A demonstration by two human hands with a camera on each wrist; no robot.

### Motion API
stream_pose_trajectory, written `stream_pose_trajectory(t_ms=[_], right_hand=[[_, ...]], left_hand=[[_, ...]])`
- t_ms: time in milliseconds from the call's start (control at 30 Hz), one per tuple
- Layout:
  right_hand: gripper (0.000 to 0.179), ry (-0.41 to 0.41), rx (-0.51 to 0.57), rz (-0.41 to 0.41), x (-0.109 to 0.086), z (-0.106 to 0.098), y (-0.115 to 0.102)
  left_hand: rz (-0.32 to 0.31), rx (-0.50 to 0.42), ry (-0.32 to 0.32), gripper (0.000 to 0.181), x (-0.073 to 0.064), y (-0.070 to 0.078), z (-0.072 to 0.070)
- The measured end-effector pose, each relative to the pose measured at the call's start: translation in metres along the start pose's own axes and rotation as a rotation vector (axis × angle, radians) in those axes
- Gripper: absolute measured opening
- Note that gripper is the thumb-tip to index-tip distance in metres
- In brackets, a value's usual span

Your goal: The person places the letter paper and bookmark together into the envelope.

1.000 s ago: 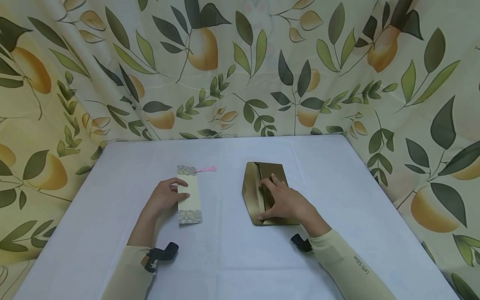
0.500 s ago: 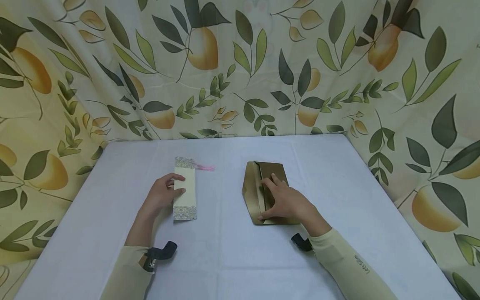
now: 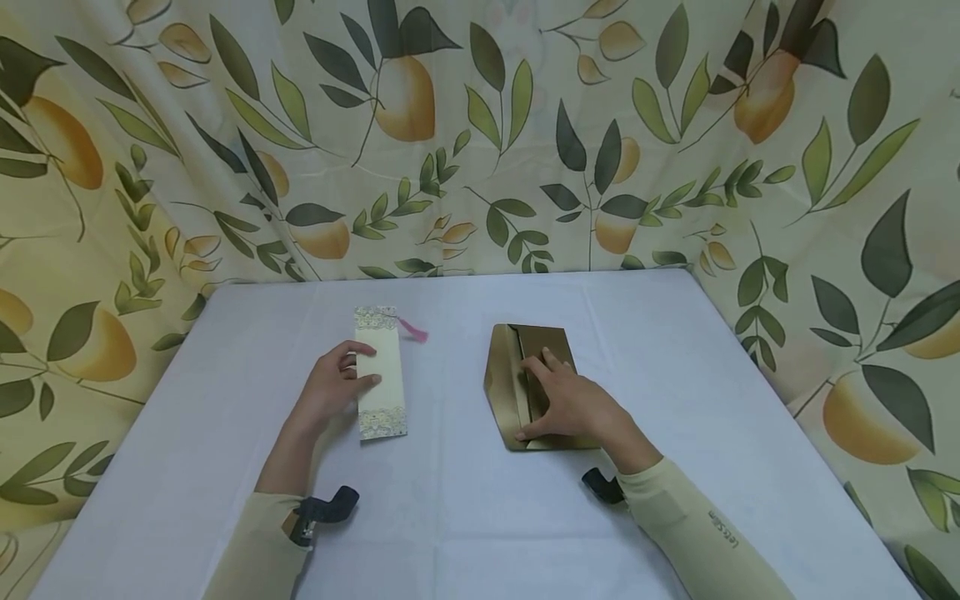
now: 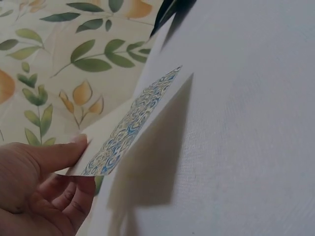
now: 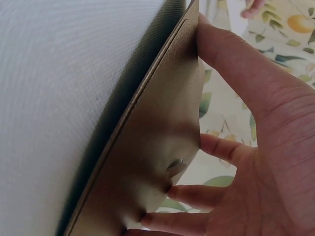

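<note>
The left hand pinches a cream bookmark by its long edge, thumb on top and the other fingers curled out of sight beneath the card. The bookmark lies just right of this hand and is lifted off the desk: the left wrist view shows its patterned end tilted up with a shadow under it, though how far it clears the cloth is hard to judge. Beyond the fingertips, at the card's far end, a pink tassel hangs to the right; its cord is too fine to make out. Near the wrist a black camera mount sits on the sleeve, whose lower part is cut off by the frame.

To the right, well apart from the bookmark, the right hand rests on a gold envelope, fingers spread and pressing into the open mouth, the thumb at the near edge. The palm covers much of the envelope's right half. The right wrist view shows the fingertips denting the envelope from behind; its inside is hidden. A leaf-and-fruit curtain stands beyond both hands.
</note>
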State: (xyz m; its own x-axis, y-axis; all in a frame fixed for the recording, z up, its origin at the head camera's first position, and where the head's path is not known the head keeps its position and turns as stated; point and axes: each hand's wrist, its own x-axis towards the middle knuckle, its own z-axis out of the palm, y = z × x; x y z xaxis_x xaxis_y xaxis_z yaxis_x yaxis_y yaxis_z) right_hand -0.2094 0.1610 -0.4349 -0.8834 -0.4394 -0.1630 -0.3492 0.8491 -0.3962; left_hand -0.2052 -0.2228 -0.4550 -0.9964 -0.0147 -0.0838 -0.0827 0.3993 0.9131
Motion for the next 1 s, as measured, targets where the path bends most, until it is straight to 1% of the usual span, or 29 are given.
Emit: stream_pose_trajectory(t_ms=[200, 333, 433, 533, 600, 833, 1000], right_hand=[[0.107, -0.010, 0.005, 0.009, -0.001, 0.001, -0.001], [0.107, -0.012, 0.004, 0.011, -0.001, 0.002, -0.002], [0.107, -0.012, 0.002, 0.014, -0.001, 0.002, -0.001], [0.106, -0.008, 0.005, 0.006, -0.002, 0.001, -0.001], [0.106, -0.009, 0.005, 0.006, -0.002, 0.000, -0.001], [0.107, -0.002, -0.004, -0.002, -0.003, 0.000, 0.000], [0.106, 0.005, -0.019, -0.004, -0.001, 0.000, -0.001]], left_hand=[[0.037, -0.020, -0.005, 0.040, 0.001, -0.002, 0.003], [0.063, -0.065, -0.016, 0.040, 0.000, -0.002, 0.006], [0.072, -0.096, -0.016, 0.041, 0.000, -0.002, 0.009], [0.074, -0.108, -0.013, 0.042, 0.001, 0.000, 0.010], [0.074, -0.105, -0.010, 0.042, 0.001, 0.001, 0.011], [0.073, -0.091, -0.044, 0.044, 0.001, 0.003, 0.015], [0.101, -0.090, -0.057, 0.045, 0.003, 0.008, 0.020]])
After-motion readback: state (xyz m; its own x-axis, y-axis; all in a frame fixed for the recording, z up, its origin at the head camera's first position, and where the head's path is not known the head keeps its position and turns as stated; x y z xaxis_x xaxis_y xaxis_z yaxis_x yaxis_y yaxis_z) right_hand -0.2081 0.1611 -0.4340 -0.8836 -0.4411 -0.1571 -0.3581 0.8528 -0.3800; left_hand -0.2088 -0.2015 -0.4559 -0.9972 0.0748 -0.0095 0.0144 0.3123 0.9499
